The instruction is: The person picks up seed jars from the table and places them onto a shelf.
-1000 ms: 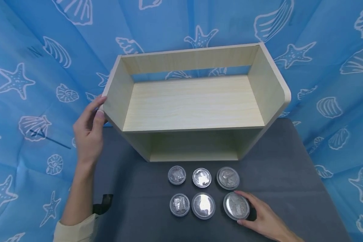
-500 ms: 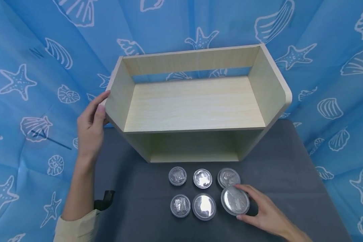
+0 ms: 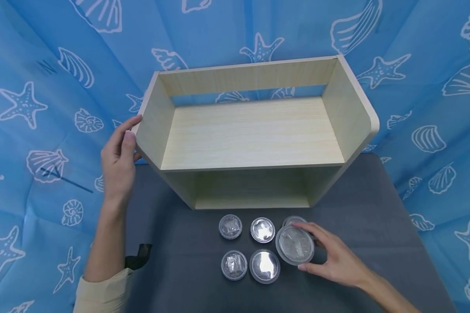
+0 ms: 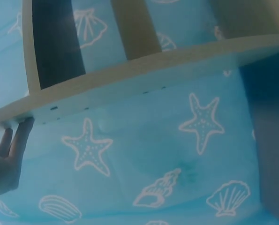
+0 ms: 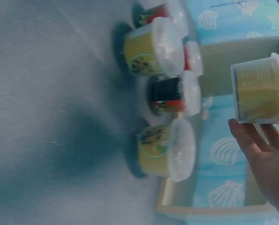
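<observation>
My right hand (image 3: 333, 256) grips a round, clear-lidded plastic tub (image 3: 295, 244) from its right side, thumb at the near side and fingers at the far side. In the right wrist view this tub (image 5: 261, 89) is raised off the table, with yellow contents showing through its wall. My left hand (image 3: 119, 158) rests on the front edge and outer face of the left panel of a pale wooden shelf (image 3: 250, 134). Two fairly straight fingers (image 4: 21, 140) touch that panel in the left wrist view; the rest of the hand is cut off there.
Several more lidded tubs stand on the dark grey table (image 3: 376, 226), including a front tub (image 3: 264, 266) and a partly covered tub (image 3: 293, 220) behind the held one. Some have yellow contents, others red labels. A blue shell-patterned curtain (image 3: 415, 87) hangs behind and at both sides.
My right hand has lifted the tub from the front right spot and carried it forward and left, partly over the back right tub. My left hand has slid slightly up the panel edge.
</observation>
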`<state>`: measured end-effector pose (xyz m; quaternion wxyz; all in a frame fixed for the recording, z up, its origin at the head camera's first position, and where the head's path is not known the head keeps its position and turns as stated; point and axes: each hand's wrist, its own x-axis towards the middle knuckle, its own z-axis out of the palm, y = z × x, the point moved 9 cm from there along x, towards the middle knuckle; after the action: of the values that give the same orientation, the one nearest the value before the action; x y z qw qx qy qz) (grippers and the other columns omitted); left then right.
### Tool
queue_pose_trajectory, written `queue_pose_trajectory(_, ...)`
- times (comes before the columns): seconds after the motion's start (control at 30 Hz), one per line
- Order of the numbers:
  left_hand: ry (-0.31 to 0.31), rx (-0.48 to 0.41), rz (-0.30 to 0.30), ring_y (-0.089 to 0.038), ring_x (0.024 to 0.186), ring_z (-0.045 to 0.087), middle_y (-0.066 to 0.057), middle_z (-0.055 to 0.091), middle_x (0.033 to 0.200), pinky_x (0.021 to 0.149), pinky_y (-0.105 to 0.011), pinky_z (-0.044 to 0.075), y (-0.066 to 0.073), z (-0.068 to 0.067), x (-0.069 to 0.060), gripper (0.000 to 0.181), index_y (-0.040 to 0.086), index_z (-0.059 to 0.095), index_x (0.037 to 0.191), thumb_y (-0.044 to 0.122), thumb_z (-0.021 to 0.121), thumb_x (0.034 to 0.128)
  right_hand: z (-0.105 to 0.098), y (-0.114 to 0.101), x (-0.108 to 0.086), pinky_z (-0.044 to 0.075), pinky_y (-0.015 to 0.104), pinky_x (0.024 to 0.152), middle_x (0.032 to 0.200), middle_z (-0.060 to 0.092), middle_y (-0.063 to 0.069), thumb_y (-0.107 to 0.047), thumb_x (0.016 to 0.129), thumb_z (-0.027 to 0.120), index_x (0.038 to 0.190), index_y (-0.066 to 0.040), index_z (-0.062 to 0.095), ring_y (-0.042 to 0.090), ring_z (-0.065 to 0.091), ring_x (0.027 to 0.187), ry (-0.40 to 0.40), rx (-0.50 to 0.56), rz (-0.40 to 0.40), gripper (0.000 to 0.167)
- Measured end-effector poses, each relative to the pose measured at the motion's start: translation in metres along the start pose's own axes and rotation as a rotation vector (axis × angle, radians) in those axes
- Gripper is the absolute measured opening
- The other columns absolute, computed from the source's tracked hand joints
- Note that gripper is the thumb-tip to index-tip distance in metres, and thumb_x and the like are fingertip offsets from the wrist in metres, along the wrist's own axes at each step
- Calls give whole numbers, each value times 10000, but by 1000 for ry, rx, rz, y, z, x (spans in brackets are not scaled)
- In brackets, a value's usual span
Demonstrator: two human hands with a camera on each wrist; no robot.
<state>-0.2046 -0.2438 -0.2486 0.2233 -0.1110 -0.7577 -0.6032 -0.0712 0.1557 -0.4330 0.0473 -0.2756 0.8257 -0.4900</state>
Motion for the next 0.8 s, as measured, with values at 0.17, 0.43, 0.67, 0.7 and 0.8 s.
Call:
queue_pose_trajectory(0.17,29,-40,-11,-252,1142,608,-138,559,1373,762,-201,561,-1,-1,-1,346,113,604,1366,204,490,1052,-3,-10,16,519,261,932,1427,499,31,-191,764,883,1489,-109,422,124,544,1225,-19,50,5,864)
queue_pose_trajectory(0.43,26,-99,-102,-262,1165,569,-108,555,1378,783,-224,550,-4,0,0,349,135,622,1354,239,527,1035,-12,-28,34,519,263,929,1427,515,28,-152,773,870,1491,-129,423,122,549,1216,-8,49,-64,846)
queue_pose_trajectory(0.67,1,-136,-145,-267,1195,535,-106,538,1381,828,-252,529,-5,2,0,364,131,610,1363,265,519,1037,-16,-47,50,486,253,963,1438,513,31,-155,784,856,1505,-153,405,134,554,1213,-33,38,-85,850)
queue_pose_trajectory(0.7,2,-137,-143,-265,1193,536,-109,539,1376,832,-252,527,-4,2,0,363,129,610,1362,264,518,1037,-17,-50,52,475,245,974,1438,512,40,-154,785,855,1504,-146,406,140,553,1214,-33,32,-96,848)
queue_pose_trajectory(0.8,8,-129,-139,-267,1184,539,-114,545,1358,833,-258,525,-4,2,0,361,129,613,1358,261,514,1038,-19,-60,61,447,232,1001,1432,514,29,-162,784,855,1502,-160,411,144,544,1225,-31,16,-112,845)
